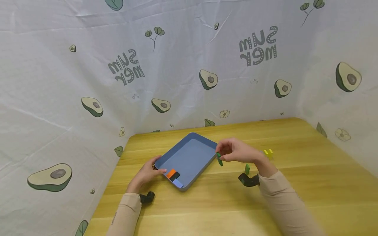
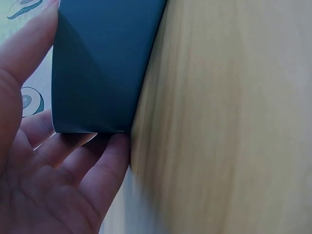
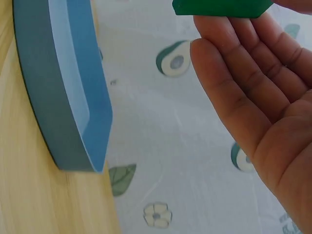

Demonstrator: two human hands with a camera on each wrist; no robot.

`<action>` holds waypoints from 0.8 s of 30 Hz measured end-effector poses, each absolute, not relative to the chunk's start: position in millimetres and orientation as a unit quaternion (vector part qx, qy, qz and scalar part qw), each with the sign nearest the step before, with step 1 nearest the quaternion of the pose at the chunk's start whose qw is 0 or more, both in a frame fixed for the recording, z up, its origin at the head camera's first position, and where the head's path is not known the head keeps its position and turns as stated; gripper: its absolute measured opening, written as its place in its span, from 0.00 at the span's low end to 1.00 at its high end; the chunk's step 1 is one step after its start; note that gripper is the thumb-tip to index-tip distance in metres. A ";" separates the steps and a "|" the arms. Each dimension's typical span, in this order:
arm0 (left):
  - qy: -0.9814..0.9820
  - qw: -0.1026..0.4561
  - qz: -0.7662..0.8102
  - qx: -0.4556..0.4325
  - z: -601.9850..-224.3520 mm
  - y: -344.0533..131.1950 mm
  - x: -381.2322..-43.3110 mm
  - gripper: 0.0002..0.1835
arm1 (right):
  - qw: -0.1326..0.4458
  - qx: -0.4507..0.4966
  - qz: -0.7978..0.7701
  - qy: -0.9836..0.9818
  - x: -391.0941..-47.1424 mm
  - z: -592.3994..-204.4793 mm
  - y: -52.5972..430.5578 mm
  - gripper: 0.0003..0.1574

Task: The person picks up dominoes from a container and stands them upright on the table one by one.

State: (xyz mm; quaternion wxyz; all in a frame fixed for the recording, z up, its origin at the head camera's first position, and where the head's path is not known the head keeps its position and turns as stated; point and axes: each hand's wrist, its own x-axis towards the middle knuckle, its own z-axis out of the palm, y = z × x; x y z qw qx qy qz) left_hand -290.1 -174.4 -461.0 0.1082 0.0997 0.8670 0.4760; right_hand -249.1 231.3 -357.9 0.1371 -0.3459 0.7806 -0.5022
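A blue tray lies at an angle on the table. My left hand grips its left end, thumb over the rim and fingers against the outer wall; the left wrist view shows these fingers at the wall. Inside, along the near-left end, an orange block, a black block and a light blue block lie side by side. Beside the tray's right corner, my right hand pinches a green block above the table. Only the lower part of that green block appears in the right wrist view.
Another green block stands on the wooden table near the right wrist. Yellow blocks lie behind the right forearm, partly hidden. A printed cloth hangs behind the table and along its sides.
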 end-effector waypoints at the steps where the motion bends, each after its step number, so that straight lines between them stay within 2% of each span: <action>1: 0.867 0.107 0.476 0.099 -461.2 -174.3 -290.1 0.47 | 0.133 -0.344 -0.503 0.782 -248.7 -359.5 237.2 0.07; 10: 0.875 0.102 0.464 0.094 -461.4 -174.4 -289.6 0.46 | 0.106 -0.327 -0.490 0.801 -240.6 -364.2 275.5 0.06; 24: 0.871 0.110 0.470 0.092 -459.5 -173.4 -287.4 0.45 | 0.113 -0.311 -0.463 0.822 -231.9 -365.0 325.2 0.08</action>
